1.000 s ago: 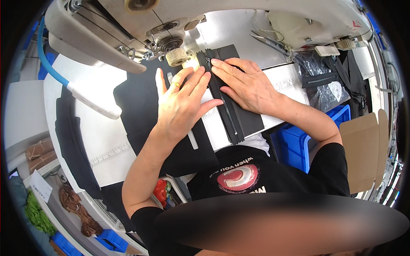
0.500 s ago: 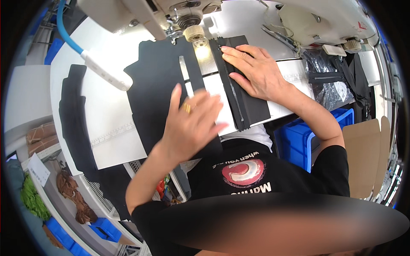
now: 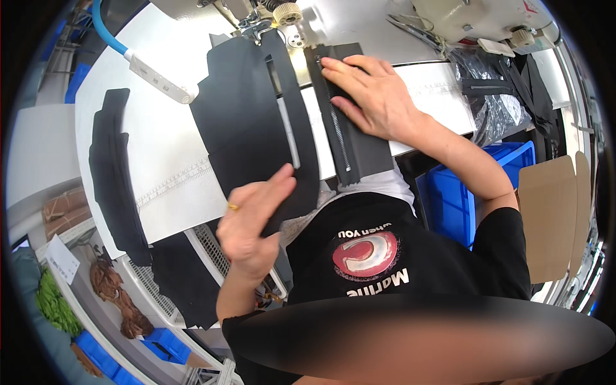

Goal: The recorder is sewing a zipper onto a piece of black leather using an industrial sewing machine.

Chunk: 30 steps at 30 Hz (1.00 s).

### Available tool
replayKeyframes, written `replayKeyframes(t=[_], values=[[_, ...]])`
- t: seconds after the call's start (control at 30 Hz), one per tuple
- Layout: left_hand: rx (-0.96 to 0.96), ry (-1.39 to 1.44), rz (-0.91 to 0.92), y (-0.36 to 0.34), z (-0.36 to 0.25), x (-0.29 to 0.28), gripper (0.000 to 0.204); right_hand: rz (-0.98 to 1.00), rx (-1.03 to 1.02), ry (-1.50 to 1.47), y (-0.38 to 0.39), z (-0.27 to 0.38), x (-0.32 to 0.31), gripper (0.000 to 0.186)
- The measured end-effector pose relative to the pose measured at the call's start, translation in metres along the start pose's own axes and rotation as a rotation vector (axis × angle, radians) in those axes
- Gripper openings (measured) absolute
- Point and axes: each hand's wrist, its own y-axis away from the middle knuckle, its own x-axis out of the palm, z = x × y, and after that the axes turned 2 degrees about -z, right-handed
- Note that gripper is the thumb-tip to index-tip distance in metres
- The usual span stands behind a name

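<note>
My right hand (image 3: 378, 96) lies flat over a black zipper (image 3: 336, 128) and the dark fabric piece (image 3: 378, 151) under it, fingers stretched toward the zipper's far end. To its left is a large black fabric panel (image 3: 244, 122) with a long narrow slot (image 3: 289, 131) through which the white table shows. My left hand (image 3: 253, 218), a ring on one finger, is at the panel's near edge. Its fingers are extended and the thumb stands apart; fingertips reach close to the slot's near end. The panel's far edge lies by the sewing machine's presser foot (image 3: 258, 35).
Stacked black fabric pieces (image 3: 119, 173) lie on the white table (image 3: 173, 205) at left. A white lamp arm (image 3: 157, 80) hangs over the table. Scissors (image 3: 414, 32) and a plastic bag (image 3: 484, 83) lie at the right, above a blue bin (image 3: 449, 199) and cardboard (image 3: 548, 218).
My left hand has moved down toward me and left, from over the panel to its near edge. The slot now shows at full length. My right hand still rests on the zipper.
</note>
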Motion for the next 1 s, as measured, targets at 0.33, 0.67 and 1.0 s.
replayKeyframes(t=[0.33,0.67,1.0], values=[[0.177,-0.163,0.095,0.003,0.010,-0.003,0.033,0.065,-0.025,-0.091,-0.008,0.018,0.001,0.047],[0.208,-0.247,0.048,0.031,0.031,0.033,0.025,0.041,0.018,-0.032,0.008,0.002,-0.009,0.043],[0.242,-0.327,0.020,0.037,0.025,0.040,0.024,-0.011,-0.023,-0.025,0.006,0.002,-0.008,0.040]])
